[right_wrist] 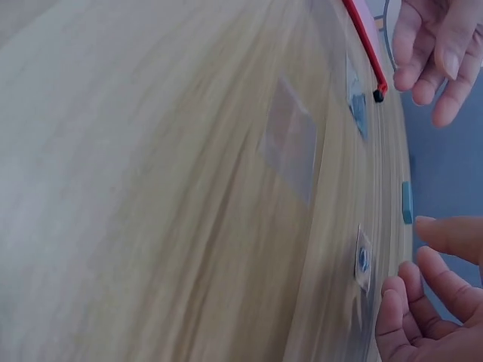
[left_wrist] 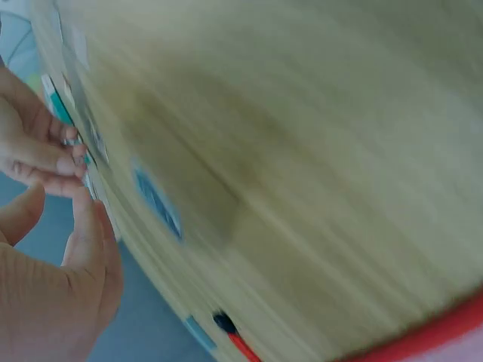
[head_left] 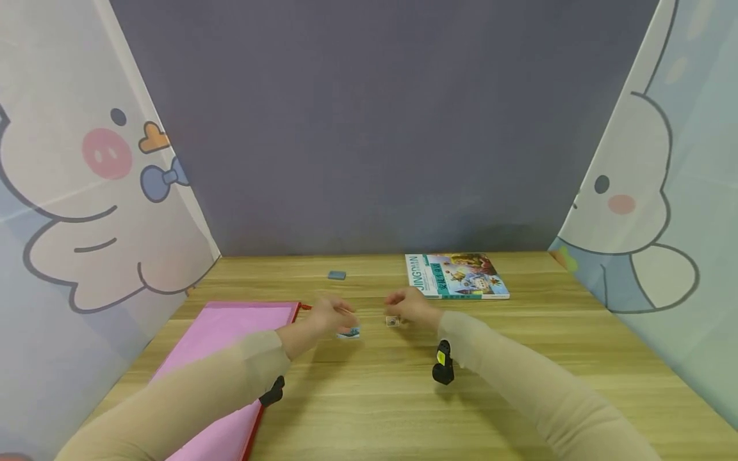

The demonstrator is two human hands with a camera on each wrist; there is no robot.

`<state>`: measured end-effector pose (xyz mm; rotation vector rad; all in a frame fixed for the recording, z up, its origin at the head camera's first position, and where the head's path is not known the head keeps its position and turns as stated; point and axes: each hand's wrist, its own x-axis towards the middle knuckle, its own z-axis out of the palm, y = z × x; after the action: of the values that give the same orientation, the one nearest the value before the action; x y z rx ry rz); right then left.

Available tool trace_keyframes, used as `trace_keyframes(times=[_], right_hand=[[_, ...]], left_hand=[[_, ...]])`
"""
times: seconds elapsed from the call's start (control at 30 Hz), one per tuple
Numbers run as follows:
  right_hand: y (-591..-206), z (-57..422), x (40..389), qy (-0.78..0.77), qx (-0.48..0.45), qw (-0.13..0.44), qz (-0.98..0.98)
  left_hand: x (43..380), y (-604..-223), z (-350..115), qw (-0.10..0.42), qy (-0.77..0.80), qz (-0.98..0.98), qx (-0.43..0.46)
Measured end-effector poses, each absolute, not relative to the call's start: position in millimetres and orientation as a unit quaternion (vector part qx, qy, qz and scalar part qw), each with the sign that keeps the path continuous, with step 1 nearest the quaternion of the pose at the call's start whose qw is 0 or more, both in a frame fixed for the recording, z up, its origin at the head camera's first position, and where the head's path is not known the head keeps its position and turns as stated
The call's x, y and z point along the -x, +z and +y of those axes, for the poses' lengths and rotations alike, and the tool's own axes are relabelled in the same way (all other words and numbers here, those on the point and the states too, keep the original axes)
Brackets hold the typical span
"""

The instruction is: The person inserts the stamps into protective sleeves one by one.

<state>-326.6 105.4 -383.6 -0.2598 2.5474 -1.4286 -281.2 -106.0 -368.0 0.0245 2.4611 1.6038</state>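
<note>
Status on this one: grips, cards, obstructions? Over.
Left grip, right grip both empty. Blue picture card, small white-bordered card on table. JINGDIAN book behind, apparently not blocking.

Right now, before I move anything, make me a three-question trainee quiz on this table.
1. From the head view, where is the blue block relative to the book? A) left; B) right; C) on top.
2. True or false: the left hand grips the book.
3. Which hand is closest to the smaller card?

Key:
1. A.
2. False; the left hand holds nothing.
3. It's the right hand.
</note>
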Motion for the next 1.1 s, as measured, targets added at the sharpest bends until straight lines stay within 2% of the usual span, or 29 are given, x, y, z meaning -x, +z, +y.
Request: trace_keyframes(times=[0.3,0.73,1.1], right_hand=[[-391.5,116.3,329.6,-0.451,0.078,0.108,0.883],[-394.9,132.3,327.4,-0.447,0.108,0.129,0.879],[-398.4,129.6,323.8,-0.433,0.11,0.113,0.887]], left_hand=[[268.1,-380.2,-77.6,0.136,0.562,0.815,-0.037],[253.6,-394.1,-54.3,0.118,0.516,0.848,-0.033],[253.0,-400.0,-43.6,0.098,0.46,0.882,-0.028]])
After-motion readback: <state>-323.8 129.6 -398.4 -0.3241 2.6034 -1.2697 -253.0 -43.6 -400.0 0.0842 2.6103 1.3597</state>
